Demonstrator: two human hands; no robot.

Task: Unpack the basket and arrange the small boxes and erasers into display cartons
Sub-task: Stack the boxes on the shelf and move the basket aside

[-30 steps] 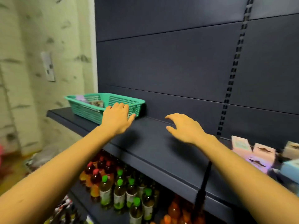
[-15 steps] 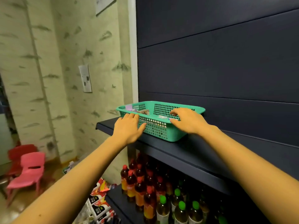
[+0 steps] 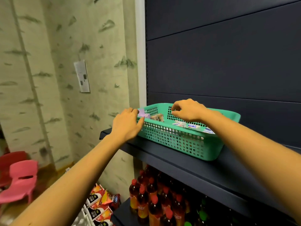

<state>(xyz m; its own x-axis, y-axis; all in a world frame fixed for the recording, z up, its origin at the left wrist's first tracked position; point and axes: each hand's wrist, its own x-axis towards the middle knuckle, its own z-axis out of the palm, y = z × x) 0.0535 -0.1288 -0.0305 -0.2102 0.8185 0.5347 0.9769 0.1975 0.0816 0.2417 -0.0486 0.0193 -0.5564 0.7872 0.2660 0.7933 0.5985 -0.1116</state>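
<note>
The green basket (image 3: 179,141) sits at the left end of a dark shelf (image 3: 211,173). In it lie small boxes (image 3: 157,117) and white-and-blue erasers (image 3: 193,126). The left hand (image 3: 126,124) grips the basket's left corner, fingers over the rim and thumb on the front wall. The right hand (image 3: 189,111) hovers over the inside with fingers curled; whether it pinches anything cannot be told.
</note>
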